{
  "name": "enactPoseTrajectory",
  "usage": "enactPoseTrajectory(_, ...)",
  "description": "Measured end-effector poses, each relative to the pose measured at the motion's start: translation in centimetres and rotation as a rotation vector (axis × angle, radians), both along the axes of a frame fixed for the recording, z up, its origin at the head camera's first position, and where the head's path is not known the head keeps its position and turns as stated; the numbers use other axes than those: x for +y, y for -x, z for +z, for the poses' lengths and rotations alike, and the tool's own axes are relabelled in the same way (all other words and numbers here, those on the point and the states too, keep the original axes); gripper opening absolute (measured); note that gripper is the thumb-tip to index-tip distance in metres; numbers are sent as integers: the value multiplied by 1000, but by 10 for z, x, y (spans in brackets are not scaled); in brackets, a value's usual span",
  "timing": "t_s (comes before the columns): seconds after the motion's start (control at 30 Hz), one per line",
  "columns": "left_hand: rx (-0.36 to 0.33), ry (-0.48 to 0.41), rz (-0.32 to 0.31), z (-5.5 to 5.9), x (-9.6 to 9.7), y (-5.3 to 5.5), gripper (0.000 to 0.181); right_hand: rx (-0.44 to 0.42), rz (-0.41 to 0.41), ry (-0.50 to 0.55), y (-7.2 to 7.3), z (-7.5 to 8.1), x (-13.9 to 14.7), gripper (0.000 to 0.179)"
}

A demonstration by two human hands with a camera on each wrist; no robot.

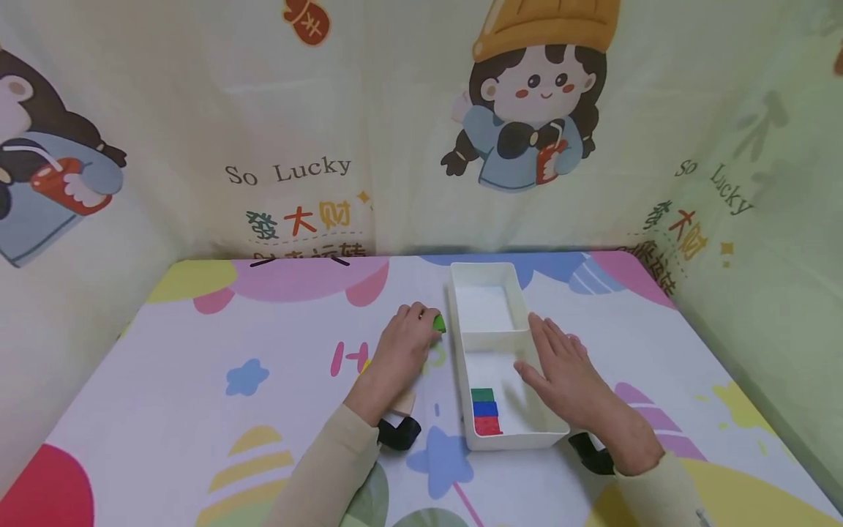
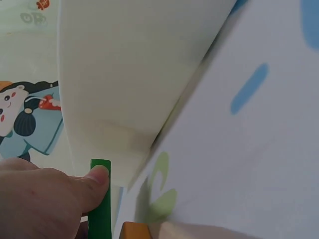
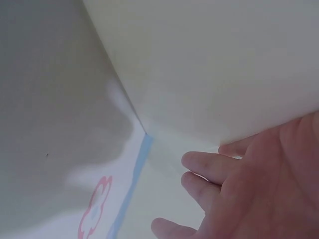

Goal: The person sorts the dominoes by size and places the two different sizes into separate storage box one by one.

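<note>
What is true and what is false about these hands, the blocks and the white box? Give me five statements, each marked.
1. The left hand holds a green block. True.
2. The right hand also holds something. False: it holds nothing; its fingers are outstretched.
3. A blue block lies between green and red in the white box. True.
4. The box is one undivided space. False: a divider splits it in two.
5. The held block is inside the box. False: it is outside.
</note>
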State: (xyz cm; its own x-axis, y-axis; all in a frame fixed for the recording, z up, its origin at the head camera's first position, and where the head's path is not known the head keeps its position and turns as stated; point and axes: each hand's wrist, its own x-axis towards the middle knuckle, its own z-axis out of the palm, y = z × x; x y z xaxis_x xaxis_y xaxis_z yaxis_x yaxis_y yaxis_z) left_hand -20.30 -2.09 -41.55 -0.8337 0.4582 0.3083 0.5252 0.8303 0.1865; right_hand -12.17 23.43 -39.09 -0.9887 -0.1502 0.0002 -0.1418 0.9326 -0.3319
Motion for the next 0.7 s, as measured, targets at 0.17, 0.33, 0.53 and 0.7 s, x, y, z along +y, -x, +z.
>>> enactPoseTrajectory(0.17, 17, -20, 8, 2, -3, -1, 35, 13, 4, -15, -2, 0, -3, 84)
enactPoseTrajectory(0.33, 36, -21, -3, 5, -5, -3, 34, 8, 4, -16, -2, 0, -4, 85)
enactPoseTrajectory(0.53, 57, -54, -19, 9, -6, -4, 35, 11, 4, -18, -1, 0, -4, 85)
enactPoseTrajectory(0.7, 92, -117, -41, 14, -4, -3, 33, 11, 6, -9, -1, 0, -3, 84)
